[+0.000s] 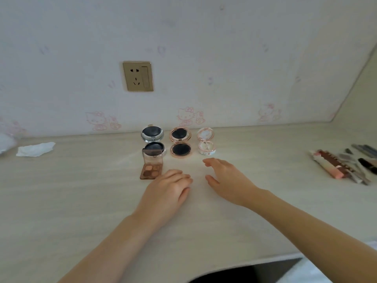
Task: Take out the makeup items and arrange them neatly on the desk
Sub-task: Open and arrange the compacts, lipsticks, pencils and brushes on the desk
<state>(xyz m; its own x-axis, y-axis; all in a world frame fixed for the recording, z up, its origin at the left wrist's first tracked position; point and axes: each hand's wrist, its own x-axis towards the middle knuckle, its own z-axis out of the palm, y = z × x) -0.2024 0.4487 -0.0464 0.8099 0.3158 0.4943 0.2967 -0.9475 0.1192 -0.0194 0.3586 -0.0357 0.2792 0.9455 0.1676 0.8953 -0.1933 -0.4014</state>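
Both forearms reach in from the near edge over the pale wood-grain desk [81, 201]. Left hand [169, 190] lies palm down, fingers relaxed and loosely together, holding nothing; fingertips sit just beside the near right corner of the eyeshadow palette [151, 170], contact can't be confirmed. Right hand [226, 178] also palm down, fingers loosely spread, thumb out toward the left hand, empty. The two hands are near each other, a small gap of bare desk between them.

Eyeshadow palette is open, four brownish pans in the base, clear lid tilted up at the far side. Lid overlaps the near half of the silver compact [153, 140].

Beyond the hands, a row of three open round compacts near the wall: silver compact on the left with dark insides, rose-gold compact [180, 142] in the middle with dark insides, white-pink compact [206, 142] on the right, smaller, pale inside. They stand just beside each other, not touching as far as visible.

Far right on the desk: a loose pile of tubes and pencils [344, 162], well apart from the compacts. Far left: a crumpled white tissue [35, 149].

On the wall [244, 58] with faint cartoon-cat wallpaper, a gold-coloured socket plate [138, 76] above the compacts.
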